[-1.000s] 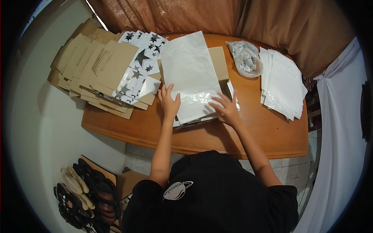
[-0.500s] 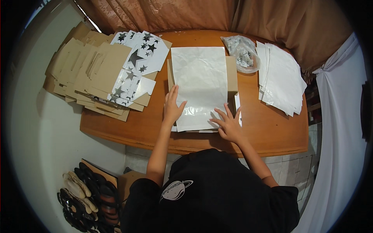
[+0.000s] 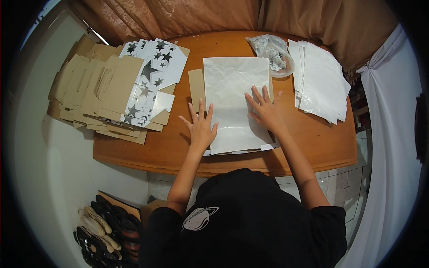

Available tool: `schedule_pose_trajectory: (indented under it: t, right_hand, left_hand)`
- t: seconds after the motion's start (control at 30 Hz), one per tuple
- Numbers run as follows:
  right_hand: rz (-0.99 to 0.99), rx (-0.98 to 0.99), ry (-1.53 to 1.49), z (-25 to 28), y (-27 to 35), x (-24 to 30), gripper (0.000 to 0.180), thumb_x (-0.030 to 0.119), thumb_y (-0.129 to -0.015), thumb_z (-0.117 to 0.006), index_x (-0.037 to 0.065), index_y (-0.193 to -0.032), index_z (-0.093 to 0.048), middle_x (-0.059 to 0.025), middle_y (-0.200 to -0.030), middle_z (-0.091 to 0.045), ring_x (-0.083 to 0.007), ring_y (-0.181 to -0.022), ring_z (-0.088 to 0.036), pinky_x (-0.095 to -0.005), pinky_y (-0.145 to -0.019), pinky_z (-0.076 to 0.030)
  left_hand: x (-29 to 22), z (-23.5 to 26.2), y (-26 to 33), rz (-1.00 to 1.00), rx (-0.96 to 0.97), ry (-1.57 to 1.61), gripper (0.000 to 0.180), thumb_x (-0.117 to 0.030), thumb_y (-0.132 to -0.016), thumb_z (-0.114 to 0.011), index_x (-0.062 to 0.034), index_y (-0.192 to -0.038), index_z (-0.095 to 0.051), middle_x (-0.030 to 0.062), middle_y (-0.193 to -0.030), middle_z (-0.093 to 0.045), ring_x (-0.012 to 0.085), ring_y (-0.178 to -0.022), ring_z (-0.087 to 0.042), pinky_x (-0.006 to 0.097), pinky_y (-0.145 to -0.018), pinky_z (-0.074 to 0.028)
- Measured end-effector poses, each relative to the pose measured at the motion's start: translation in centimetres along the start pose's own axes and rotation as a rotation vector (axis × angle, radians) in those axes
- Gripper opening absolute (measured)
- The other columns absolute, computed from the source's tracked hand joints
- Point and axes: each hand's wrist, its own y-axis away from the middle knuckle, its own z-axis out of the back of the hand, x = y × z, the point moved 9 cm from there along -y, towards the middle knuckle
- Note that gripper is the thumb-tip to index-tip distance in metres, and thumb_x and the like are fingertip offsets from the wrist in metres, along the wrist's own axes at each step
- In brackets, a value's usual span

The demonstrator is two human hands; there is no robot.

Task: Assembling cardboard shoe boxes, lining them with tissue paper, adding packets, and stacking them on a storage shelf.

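A creased white paper sheet (image 3: 236, 102) lies over a brown cardboard piece (image 3: 195, 87) in front of me, and hides most of it. Cardboard shows past the sheet's left and right sides, with a white edge at the near end. My left hand (image 3: 201, 127), fingers spread, is at the sheet's lower left edge. My right hand (image 3: 269, 111) has its fingers spread over the sheet's right edge. Neither hand grips anything. Whether the fingertips press on the sheet or hover just above it, I cannot tell.
Overlapping flat cardboard boxes (image 3: 89, 89), some white with dark stars (image 3: 149, 71), cover the table's left side. A clear plastic bag (image 3: 272, 51) of small packets stands at the back. More white sheets (image 3: 319, 85) lie at the right of the wooden table (image 3: 319, 143).
The white sheet has shifted right over the cardboard, baring more of it on the left. My right hand has moved up and spread; my left hand has moved slightly down with fingers spread wider.
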Motion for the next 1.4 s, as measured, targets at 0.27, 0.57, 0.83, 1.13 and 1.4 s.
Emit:
schedule_pose_trajectory:
  t: [0.27,0.57,0.83,1.13,1.4]
  right_hand:
    - [0.053,-0.037,0.063,-0.6,-0.4,-0.5,0.069,0.019,-0.077,-0.062,0.036,-0.135,-0.029,0.0021,-0.144,-0.023,-0.0341,-0.13,-0.024,-0.0768,-0.09,-0.006]
    - [0.047,0.005,0.047,-0.4,-0.4,-0.5,0.072,0.017,-0.076,-0.062,0.036,-0.136,-0.026,0.0023,-0.145,-0.02,-0.034,-0.131,-0.023,-0.0768,-0.09,-0.007]
    - [0.032,0.049,0.029,0.1,0.2,-0.4,0.075,0.019,-0.073,-0.065,0.036,-0.135,-0.028,-0.0017,-0.146,-0.018,-0.0342,-0.132,-0.02,-0.0761,-0.09,-0.007]
    - [0.052,0.018,0.021,0.1,0.3,0.4,0.07,0.025,-0.075,-0.064,0.032,-0.135,-0.03,-0.0046,-0.145,-0.02,-0.034,-0.131,-0.022,-0.0757,-0.09,-0.004]
    - [0.037,-0.062,0.003,-1.0,-1.2,0.0,0.069,0.029,-0.076,-0.063,0.025,-0.136,-0.03,-0.0035,-0.144,-0.024,-0.0334,-0.13,-0.025,-0.0755,-0.09,-0.004]
  left_hand:
    - [1.1,0.4,0.3,0.037,-0.023,-0.073,0.064,-0.029,-0.076,-0.062,-0.0128,-0.133,-0.038,0.0204,-0.145,-0.008,0.0417,-0.133,-0.003,0.076,-0.086,0.002]
    - [-5.2,-0.9,0.3,-0.677,0.121,-0.032,0.056,-0.034,-0.082,-0.055,-0.0133,-0.132,-0.039,0.0076,-0.146,-0.018,0.0236,-0.134,-0.02,0.046,-0.108,-0.014]
    - [-3.4,-9.8,4.0,-0.745,0.898,-0.274,0.044,-0.043,-0.09,-0.035,-0.0292,-0.131,-0.038,0.0039,-0.146,-0.018,0.0221,-0.134,-0.018,0.046,-0.109,-0.013]
    - [-5.2,-5.5,1.3,-0.774,0.48,0.104,0.053,-0.03,-0.083,-0.056,-0.0224,-0.131,-0.038,0.0071,-0.145,-0.022,0.0286,-0.131,-0.025,0.051,-0.105,-0.021]
    - [-2.7,-1.3,-5.0,-0.388,0.009,-0.074,0.091,-0.041,-0.065,-0.071,-0.024,-0.139,-0.023,0.0079,-0.145,-0.019,0.0301,-0.131,-0.023,0.053,-0.102,-0.024]
